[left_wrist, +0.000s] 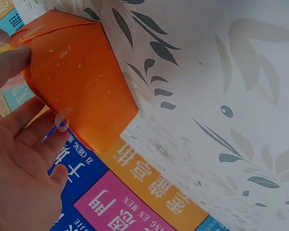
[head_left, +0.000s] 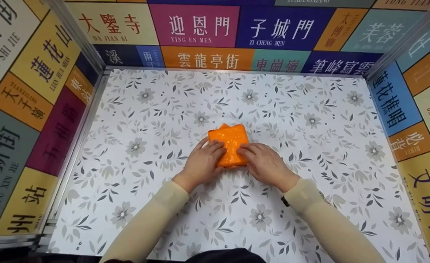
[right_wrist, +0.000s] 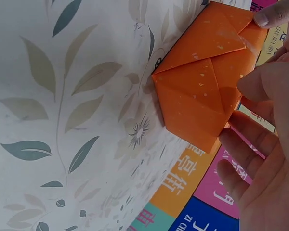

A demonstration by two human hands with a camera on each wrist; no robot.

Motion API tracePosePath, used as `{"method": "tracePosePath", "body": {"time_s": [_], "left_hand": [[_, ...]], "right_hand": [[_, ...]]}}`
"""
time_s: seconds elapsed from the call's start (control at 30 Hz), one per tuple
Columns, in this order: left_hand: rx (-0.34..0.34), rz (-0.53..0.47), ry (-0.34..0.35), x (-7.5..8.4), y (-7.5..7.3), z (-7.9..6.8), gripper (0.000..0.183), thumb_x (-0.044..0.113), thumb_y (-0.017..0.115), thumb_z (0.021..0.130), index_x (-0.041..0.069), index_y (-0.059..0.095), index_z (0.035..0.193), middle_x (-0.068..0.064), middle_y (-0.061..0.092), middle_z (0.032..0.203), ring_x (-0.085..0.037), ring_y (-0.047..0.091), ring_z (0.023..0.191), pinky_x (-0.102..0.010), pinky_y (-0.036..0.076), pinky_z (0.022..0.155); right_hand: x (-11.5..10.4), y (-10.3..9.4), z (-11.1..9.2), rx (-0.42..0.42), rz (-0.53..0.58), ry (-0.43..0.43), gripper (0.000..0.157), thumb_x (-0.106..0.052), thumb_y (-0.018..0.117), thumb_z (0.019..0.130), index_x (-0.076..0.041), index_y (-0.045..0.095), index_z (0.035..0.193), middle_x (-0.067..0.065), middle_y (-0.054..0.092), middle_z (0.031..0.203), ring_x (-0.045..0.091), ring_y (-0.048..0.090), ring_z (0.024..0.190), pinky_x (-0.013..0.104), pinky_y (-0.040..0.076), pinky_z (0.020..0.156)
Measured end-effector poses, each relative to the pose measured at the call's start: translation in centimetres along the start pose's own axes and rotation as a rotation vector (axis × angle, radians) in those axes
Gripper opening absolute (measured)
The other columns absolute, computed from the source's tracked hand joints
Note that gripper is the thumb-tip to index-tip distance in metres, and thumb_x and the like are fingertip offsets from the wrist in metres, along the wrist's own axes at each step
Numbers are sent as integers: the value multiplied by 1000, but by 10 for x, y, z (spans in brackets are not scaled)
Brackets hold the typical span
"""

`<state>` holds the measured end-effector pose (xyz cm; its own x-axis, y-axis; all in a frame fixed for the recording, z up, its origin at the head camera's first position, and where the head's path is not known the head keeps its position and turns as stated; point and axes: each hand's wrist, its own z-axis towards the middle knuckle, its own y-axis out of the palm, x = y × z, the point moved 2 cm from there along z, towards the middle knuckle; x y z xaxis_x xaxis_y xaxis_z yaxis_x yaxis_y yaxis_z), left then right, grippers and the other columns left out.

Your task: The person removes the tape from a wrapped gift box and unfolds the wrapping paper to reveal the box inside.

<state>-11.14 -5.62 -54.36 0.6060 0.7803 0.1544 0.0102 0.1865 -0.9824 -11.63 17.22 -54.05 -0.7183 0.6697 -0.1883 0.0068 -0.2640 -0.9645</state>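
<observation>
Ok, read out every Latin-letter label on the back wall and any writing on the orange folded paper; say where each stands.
"DA JIAN SI": cream panel
"YING EN MEN": magenta panel
"ZI CHENG MEN": navy panel
Top-edge labels: cut off, uncertain.
Teal panel, amber panel, small blue panel: too blurred to read.
Orange folded paper: no writing visible.

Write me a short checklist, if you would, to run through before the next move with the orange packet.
1. Left hand on the packet: ok, it holds the left side.
2. Right hand on it: ok, it holds the right side.
3. Flaps folded over: ok, they overlap in the right wrist view.
4. Flaps sealed: cannot tell from the visible seams.
5. Far edge even: not ok, a corner juts out beyond it.
6. Packet flat on the table: cannot tell.
</observation>
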Motion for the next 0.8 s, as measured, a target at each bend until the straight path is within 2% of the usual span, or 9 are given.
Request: {"method": "tracePosePath", "body": {"time_s": [0.13, 0.33, 0.63, 0.8], "left_hand": [[-33, -1, 2, 0, -1, 1, 60, 42, 72, 88, 9, 60, 137, -7, 52, 146, -24, 43, 138, -45, 11, 120], [-29, -11, 7, -2, -1, 1, 58, 47, 71, 89, 10, 62, 133, -9, 50, 148, -25, 41, 138, -44, 13, 120], [12, -29, 31, -4, -7, -5, 50, 42, 74, 88, 10, 68, 126, -8, 59, 136, -25, 49, 131, -43, 15, 120], [6, -23, 30, -5, -7, -6, 45, 38, 75, 86, 11, 71, 122, -6, 61, 134, -24, 50, 130, -42, 14, 120]], "right_hand": [[-1, 1, 1, 12, -1, 3, 52, -13, 68, 87, -10, 57, 138, 10, 55, 139, 30, 52, 122, 45, 38, 108], [-3, 2, 3, 39, -5, -27, 41, -16, 68, 88, -8, 65, 128, 13, 58, 134, 32, 54, 121, 47, 39, 106], [-12, 5, 8, -24, 38, -18, 51, -18, 70, 88, -11, 60, 138, 11, 53, 142, 31, 49, 128, 48, 34, 111], [-16, 5, 9, -25, 45, -39, 46, -18, 71, 88, -14, 64, 133, 10, 53, 142, 32, 49, 127, 49, 35, 110]]}}
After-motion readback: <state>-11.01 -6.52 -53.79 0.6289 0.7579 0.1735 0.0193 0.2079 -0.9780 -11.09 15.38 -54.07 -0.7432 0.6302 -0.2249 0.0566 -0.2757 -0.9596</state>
